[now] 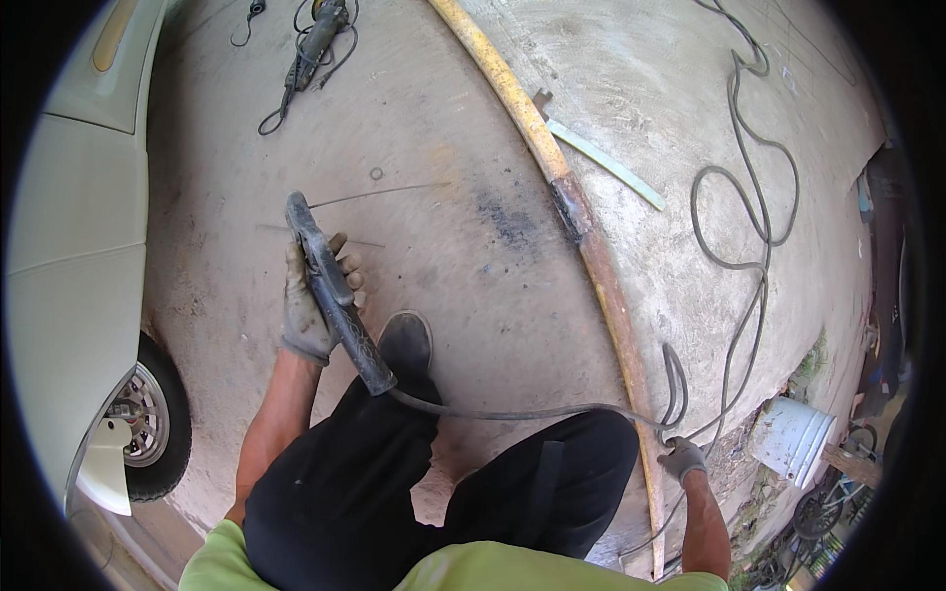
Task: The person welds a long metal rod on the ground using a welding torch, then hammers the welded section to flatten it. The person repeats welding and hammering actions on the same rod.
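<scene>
My left hand (313, 300), in a grey work glove, is closed around a black welding electrode holder (340, 315). A thin welding rod (379, 193) sticks out of its jaw toward the right. From the handle's lower end, the welding cable (522, 414) runs across my knees to the right. My gloved right hand (682, 460) is low at the right, its fingers curled beside the cable and a long yellow, rusty pipe (613, 305). What those fingers grip is hidden. Midway along, the pipe has a dark, burnt-looking joint (572, 209).
An angle grinder (317, 44) with its cord lies at the far left. A pale green strip (606, 164) lies against the pipe. Coiled cable (734, 261) spreads over the concrete at right, near a white bucket (791, 440). A light-coloured car (79, 227) stands at left.
</scene>
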`<move>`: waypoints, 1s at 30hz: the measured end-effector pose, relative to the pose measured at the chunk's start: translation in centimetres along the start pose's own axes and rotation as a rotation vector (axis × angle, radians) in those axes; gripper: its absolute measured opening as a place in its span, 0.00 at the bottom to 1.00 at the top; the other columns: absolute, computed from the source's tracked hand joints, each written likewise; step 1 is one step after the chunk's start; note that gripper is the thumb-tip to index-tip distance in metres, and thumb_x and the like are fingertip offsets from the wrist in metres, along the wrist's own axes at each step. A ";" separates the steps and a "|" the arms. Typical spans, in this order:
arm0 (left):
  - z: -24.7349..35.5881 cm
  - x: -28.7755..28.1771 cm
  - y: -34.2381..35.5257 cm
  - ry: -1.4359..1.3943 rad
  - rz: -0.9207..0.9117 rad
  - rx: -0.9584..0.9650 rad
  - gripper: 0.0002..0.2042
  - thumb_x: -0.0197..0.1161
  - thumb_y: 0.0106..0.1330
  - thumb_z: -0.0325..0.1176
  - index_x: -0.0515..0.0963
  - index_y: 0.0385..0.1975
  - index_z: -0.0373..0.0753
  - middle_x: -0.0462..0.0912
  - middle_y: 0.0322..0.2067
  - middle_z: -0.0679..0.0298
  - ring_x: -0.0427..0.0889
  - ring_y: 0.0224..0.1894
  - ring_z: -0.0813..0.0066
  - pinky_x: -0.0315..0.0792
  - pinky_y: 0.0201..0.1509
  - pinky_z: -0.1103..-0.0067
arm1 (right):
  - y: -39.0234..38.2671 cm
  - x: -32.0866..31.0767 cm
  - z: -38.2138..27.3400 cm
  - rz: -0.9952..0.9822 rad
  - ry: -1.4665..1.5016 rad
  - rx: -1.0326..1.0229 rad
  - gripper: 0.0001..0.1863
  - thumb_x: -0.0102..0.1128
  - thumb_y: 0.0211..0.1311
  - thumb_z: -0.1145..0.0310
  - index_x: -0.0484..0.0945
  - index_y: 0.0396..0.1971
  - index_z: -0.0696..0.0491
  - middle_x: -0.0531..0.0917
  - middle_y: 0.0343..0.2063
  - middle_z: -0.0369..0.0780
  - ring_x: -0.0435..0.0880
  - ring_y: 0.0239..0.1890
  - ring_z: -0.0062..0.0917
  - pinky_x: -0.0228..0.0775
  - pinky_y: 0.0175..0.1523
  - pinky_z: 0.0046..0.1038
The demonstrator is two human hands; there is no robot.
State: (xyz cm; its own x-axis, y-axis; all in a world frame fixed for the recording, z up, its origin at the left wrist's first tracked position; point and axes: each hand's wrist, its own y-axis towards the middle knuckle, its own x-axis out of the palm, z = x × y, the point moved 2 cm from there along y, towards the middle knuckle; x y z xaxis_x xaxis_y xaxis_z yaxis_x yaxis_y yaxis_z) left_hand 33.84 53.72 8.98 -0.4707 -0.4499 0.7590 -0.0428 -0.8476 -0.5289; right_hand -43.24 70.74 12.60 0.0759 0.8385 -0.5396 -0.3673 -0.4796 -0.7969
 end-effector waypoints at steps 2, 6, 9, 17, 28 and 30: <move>-2.5 1.0 -2.8 0.050 0.106 0.011 0.38 0.60 0.76 0.67 0.70 0.73 0.42 0.88 0.48 0.55 0.90 0.40 0.63 0.87 0.40 0.64 | -0.2 3.0 4.7 0.071 0.163 0.032 0.29 0.75 0.55 0.59 0.86 0.56 0.57 0.92 0.44 0.50 0.92 0.49 0.41 0.82 0.59 0.37; -5.4 -5.0 -6.7 -0.002 0.142 0.004 0.35 0.61 0.78 0.62 0.70 0.73 0.42 0.84 0.39 0.60 0.83 0.33 0.69 0.84 0.37 0.66 | 1.3 -5.3 -3.7 0.544 0.794 -0.065 0.22 0.69 0.67 0.70 0.82 0.58 0.64 0.87 0.30 0.39 0.87 0.31 0.27 0.83 0.44 0.30; -4.8 -2.2 -5.8 -0.060 0.036 0.060 0.31 0.62 0.81 0.55 0.70 0.73 0.40 0.84 0.38 0.61 0.83 0.33 0.70 0.83 0.35 0.68 | 0.0 -9.9 -15.8 0.600 0.884 -0.341 0.25 0.69 0.69 0.70 0.78 0.63 0.64 0.85 0.41 0.41 0.86 0.40 0.26 0.81 0.49 0.29; -2.7 4.5 -6.4 0.414 -0.078 0.126 0.38 0.75 0.68 0.32 0.64 0.75 0.31 0.80 0.31 0.61 0.81 0.24 0.72 0.80 0.26 0.73 | 4.6 -7.7 -26.6 0.778 0.221 -0.438 0.47 0.77 0.57 0.57 0.66 0.74 0.57 0.80 0.60 0.56 0.83 0.60 0.53 0.77 0.64 0.49; -3.7 5.6 -4.9 0.738 -0.082 0.153 0.39 0.82 0.60 0.32 0.68 0.70 0.32 0.79 0.28 0.67 0.79 0.25 0.78 0.74 0.28 0.79 | 8.7 -7.7 -26.1 0.596 0.306 -0.197 0.31 0.74 0.59 0.52 0.77 0.57 0.53 0.88 0.46 0.57 0.89 0.50 0.56 0.81 0.56 0.51; -3.2 5.8 -4.6 0.741 -0.068 0.152 0.39 0.81 0.60 0.32 0.68 0.70 0.32 0.79 0.28 0.67 0.79 0.25 0.79 0.74 0.28 0.79 | 8.5 -9.5 -26.1 0.501 0.330 -0.191 0.31 0.74 0.58 0.55 0.77 0.58 0.54 0.89 0.45 0.58 0.89 0.51 0.56 0.81 0.56 0.50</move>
State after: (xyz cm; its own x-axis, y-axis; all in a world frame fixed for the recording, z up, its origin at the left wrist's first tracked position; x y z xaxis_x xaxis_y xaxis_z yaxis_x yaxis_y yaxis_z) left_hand 28.45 55.93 14.59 -0.9424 -0.1343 0.3062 0.0038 -0.9201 -0.3916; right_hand -22.88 51.99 3.85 0.2308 0.3904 -0.8913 -0.2625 -0.8570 -0.4434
